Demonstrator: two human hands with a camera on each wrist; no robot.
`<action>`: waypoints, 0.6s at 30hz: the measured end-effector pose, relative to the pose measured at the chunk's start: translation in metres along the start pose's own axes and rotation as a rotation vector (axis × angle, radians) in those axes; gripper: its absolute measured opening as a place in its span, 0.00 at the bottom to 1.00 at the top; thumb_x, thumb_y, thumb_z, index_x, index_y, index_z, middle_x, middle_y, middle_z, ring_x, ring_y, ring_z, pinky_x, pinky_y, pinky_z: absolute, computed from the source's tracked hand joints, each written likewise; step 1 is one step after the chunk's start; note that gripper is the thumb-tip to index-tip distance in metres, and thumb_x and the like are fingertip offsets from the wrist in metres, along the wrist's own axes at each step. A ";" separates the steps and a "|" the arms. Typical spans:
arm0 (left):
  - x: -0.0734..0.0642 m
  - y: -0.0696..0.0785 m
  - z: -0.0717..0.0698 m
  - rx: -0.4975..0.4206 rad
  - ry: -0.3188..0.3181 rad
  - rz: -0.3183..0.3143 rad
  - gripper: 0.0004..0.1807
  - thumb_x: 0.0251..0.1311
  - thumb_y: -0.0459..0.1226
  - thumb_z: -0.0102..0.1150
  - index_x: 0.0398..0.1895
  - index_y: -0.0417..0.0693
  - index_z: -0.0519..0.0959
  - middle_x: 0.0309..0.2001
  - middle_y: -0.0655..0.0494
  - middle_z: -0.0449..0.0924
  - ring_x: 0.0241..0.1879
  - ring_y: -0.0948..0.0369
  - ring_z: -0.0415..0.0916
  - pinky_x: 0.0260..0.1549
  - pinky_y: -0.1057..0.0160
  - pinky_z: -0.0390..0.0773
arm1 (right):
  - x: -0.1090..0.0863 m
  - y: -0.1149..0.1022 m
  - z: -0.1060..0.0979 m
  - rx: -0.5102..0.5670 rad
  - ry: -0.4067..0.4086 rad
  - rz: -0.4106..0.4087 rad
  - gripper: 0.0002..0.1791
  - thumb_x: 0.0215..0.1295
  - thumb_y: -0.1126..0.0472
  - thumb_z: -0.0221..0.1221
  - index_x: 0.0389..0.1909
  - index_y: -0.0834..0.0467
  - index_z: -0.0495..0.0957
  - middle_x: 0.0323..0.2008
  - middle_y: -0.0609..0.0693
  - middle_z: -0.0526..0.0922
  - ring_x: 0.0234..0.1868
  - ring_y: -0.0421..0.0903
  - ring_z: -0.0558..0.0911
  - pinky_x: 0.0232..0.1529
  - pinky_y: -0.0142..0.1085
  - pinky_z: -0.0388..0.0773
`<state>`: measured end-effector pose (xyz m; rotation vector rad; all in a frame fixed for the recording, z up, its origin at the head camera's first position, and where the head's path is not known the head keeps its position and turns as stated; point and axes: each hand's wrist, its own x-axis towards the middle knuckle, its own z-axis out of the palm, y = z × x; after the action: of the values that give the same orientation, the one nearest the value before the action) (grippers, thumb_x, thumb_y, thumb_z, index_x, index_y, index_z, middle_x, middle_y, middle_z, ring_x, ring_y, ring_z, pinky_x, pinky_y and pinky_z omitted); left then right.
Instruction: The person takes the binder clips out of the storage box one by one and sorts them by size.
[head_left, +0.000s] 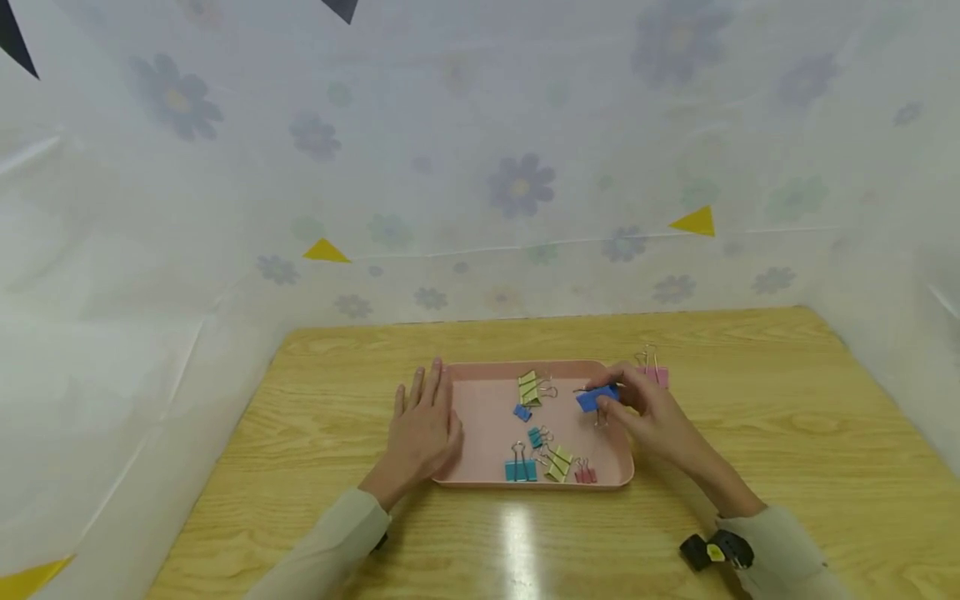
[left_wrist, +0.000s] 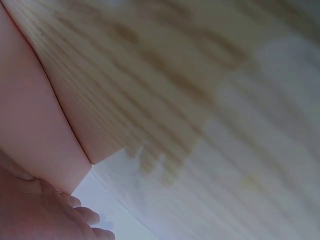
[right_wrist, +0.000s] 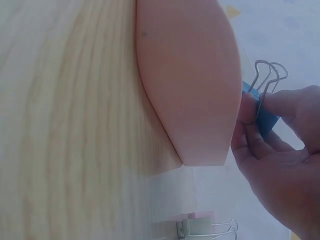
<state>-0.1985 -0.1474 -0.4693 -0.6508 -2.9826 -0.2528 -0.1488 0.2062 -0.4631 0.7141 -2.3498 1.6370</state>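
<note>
A large blue binder clip point(head_left: 596, 398) is pinched between the thumb and fingers of my right hand point(head_left: 654, 418), over the right end of a pink tray point(head_left: 476, 433). In the right wrist view the clip's wire handles point(right_wrist: 265, 75) stick up past the fingertips. My left hand point(head_left: 422, 435) rests along the tray's left edge, its fingers straight and pointing away. Inside the tray lie a yellow clip point(head_left: 529, 389), a small blue clip point(head_left: 522, 412), a small teal clip point(head_left: 536, 437), a larger teal clip point(head_left: 521, 471), another yellow clip point(head_left: 558, 463) and a small pink clip point(head_left: 586, 475).
Beyond my right hand, outside the tray, a pink binder clip point(head_left: 660, 377) stands on the wooden table point(head_left: 787, 417). A pale clip point(right_wrist: 197, 226) shows beside it in the right wrist view. White flowered sheeting point(head_left: 450, 183) encloses the table's back and sides.
</note>
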 end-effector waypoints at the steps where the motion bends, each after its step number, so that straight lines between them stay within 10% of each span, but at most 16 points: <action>1: 0.000 0.000 0.000 0.004 -0.002 0.000 0.36 0.75 0.42 0.40 0.82 0.39 0.49 0.83 0.44 0.43 0.80 0.42 0.43 0.73 0.34 0.47 | 0.001 0.000 0.000 0.017 -0.001 0.002 0.11 0.73 0.75 0.55 0.53 0.64 0.76 0.52 0.58 0.80 0.49 0.49 0.85 0.48 0.32 0.82; 18: 0.001 0.000 -0.001 0.015 -0.009 -0.006 0.38 0.74 0.43 0.43 0.82 0.38 0.49 0.83 0.44 0.43 0.80 0.42 0.42 0.73 0.34 0.46 | 0.003 0.000 -0.008 0.189 -0.069 -0.003 0.16 0.72 0.79 0.53 0.59 0.72 0.74 0.57 0.71 0.74 0.54 0.44 0.84 0.51 0.40 0.83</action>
<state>-0.1991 -0.1476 -0.4681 -0.6428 -2.9927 -0.2282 -0.1527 0.2129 -0.4591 0.8208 -2.2578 1.8806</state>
